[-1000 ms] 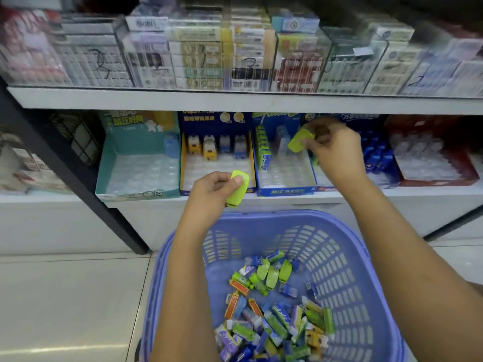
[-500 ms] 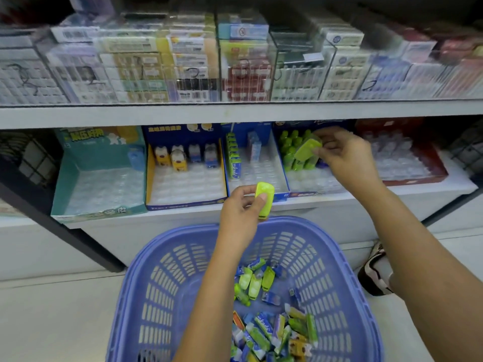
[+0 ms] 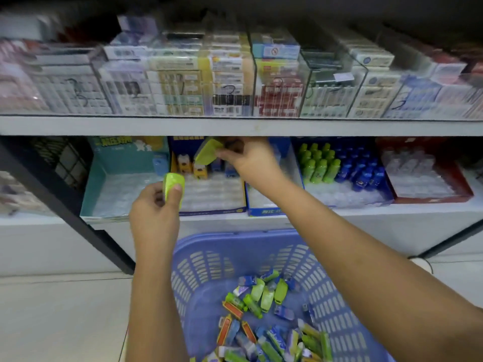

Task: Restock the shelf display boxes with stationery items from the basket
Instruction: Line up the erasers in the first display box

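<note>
Shelving: a white shelf [image 3: 235, 126] crosses the view; a lower white ledge [image 3: 392, 214] carries a row of open display boxes, with pale floor tiles [image 3: 52, 322] below.
Hard to make out: packets in the clear cases [image 3: 230, 87] on the upper shelf are blurred and their print is unreadable. The blue box [image 3: 264, 211] is mostly hidden behind the right forearm. The basket's near side is cut off by the bottom edge.
Right hand [image 3: 251, 159]: its fingertips pinch a tilted green piece [image 3: 207, 152] above the back of the yellow-and-blue box [image 3: 211, 211], just under the shelf edge.
Left hand [image 3: 156, 212]: its thumb and curled fingers grip a second green piece [image 3: 174, 184] upright, in front of the seam between the teal box [image 3: 90, 189] and the yellow-and-blue box.
Basket [image 3: 209, 257]: lilac plastic with slotted walls, below both arms. It holds a loose pile of small items [image 3: 261, 322] in green, blue and orange.
Further right: a box of green and blue bottles [image 3: 339, 168], then a red box [image 3: 465, 186].
</note>
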`<state>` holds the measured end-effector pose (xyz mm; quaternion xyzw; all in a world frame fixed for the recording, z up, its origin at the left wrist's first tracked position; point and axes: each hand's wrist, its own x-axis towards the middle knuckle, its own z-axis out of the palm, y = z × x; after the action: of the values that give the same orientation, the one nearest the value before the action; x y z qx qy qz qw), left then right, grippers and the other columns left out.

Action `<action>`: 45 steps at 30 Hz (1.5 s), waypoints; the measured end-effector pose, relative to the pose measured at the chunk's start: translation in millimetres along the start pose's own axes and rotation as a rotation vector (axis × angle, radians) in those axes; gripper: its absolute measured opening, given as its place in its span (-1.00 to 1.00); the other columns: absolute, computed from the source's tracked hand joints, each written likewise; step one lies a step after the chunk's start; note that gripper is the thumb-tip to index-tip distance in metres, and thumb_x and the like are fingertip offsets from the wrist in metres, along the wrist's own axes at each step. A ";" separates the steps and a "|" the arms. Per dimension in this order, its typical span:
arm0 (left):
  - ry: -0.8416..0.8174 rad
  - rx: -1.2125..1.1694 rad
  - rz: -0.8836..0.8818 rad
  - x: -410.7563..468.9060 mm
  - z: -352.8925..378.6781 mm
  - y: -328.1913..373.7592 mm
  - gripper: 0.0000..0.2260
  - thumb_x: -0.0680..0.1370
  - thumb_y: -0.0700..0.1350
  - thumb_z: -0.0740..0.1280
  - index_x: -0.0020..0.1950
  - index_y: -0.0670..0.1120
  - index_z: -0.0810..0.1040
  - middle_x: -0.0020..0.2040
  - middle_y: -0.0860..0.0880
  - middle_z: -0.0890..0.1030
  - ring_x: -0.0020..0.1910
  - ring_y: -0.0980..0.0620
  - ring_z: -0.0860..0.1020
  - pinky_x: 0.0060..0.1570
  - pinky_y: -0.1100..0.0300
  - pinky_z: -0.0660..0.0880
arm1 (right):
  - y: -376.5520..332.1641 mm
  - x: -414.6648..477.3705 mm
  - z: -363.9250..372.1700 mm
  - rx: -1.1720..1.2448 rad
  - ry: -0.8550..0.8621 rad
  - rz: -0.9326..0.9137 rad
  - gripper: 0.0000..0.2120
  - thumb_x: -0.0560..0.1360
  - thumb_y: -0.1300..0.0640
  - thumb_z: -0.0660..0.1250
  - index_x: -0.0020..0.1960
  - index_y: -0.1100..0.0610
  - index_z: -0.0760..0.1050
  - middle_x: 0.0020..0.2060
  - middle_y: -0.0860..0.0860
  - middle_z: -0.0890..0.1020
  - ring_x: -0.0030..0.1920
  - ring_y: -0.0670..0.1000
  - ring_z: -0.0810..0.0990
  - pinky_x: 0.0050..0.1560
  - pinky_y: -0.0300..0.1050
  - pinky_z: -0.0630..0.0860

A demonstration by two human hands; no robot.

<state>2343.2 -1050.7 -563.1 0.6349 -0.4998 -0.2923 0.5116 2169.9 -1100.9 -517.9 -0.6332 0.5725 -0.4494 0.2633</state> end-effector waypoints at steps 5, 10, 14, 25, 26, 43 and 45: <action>0.230 0.069 -0.056 19.7 -50.7 -28.4 -0.81 0.55 -0.04 0.31 0.01 -0.16 0.54 -0.21 -0.10 0.54 -0.19 -0.09 0.47 -0.19 0.14 0.30 | -28.8 37.8 91.3 -0.119 -0.173 0.001 -0.71 0.51 0.13 0.34 0.17 0.27 0.50 0.10 0.20 0.60 0.04 0.11 0.56 -0.17 -0.23 0.41; 0.266 0.054 -0.115 27.4 -73.4 -54.6 -0.80 0.55 -0.05 0.32 0.08 -0.14 0.56 -0.19 -0.10 0.59 -0.18 -0.04 0.50 -0.21 0.18 0.28 | -47.1 59.9 160.1 -0.211 -0.269 -0.159 -0.66 0.51 0.29 0.29 0.27 0.30 0.45 0.24 0.22 0.53 0.26 0.17 0.47 0.23 -0.12 0.34; 0.235 0.017 -0.148 32.4 -76.5 -64.2 -0.81 0.54 -0.03 0.33 0.05 -0.11 0.57 -0.22 -0.05 0.59 -0.19 -0.01 0.50 -0.27 0.16 0.31 | -48.1 70.0 192.9 -0.262 -0.323 -0.208 -0.69 0.51 0.36 0.24 0.25 0.28 0.47 0.22 0.20 0.54 0.23 0.13 0.50 0.08 -0.38 0.37; 0.161 -0.075 -0.172 37.6 -83.7 -70.7 -0.95 0.53 -0.01 0.35 -0.05 0.05 0.55 -0.23 0.04 0.61 -0.17 0.03 0.57 -0.24 0.23 0.43 | -34.7 81.5 209.6 -0.708 -0.324 -0.379 -0.72 0.56 0.20 0.20 0.24 0.17 0.52 0.21 0.19 0.54 0.23 0.18 0.47 0.13 -0.13 0.37; 0.151 -0.079 -0.171 37.7 -84.3 -69.1 -0.97 0.54 -0.01 0.34 -0.10 0.09 0.53 -0.24 0.03 0.61 -0.18 0.03 0.56 -0.24 0.25 0.43 | -33.8 80.8 209.4 -0.733 -0.331 -0.395 -0.72 0.57 0.23 0.17 0.22 0.19 0.52 0.19 0.20 0.53 0.22 0.20 0.46 0.13 -0.10 0.37; 0.041 0.014 0.016 45.3 -80.6 -57.1 -0.60 0.57 -0.05 0.29 0.40 -0.08 0.40 0.26 -0.03 0.53 0.24 0.06 0.49 0.17 0.31 0.36 | -53.0 45.4 160.0 -0.021 -0.347 -0.048 -0.74 0.42 0.23 0.44 0.10 0.14 0.56 -0.06 0.04 0.64 -0.08 -0.09 0.56 0.01 -0.29 0.50; -0.103 0.272 0.062 44.2 -74.8 -60.3 -0.54 0.58 -0.04 0.28 0.44 -0.15 0.34 0.41 -0.10 0.39 0.41 -0.02 0.32 0.26 0.29 0.21 | -47.8 55.1 171.2 -0.124 -0.202 -0.118 -0.73 0.42 0.24 0.44 0.11 0.19 0.55 -0.03 0.10 0.63 -0.09 -0.08 0.52 -0.10 -0.38 0.44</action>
<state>2444.0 -1066.6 -590.9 0.6668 -0.5797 -0.2380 0.4033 2339.0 -1175.1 -540.9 -0.7230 0.5316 -0.3616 0.2530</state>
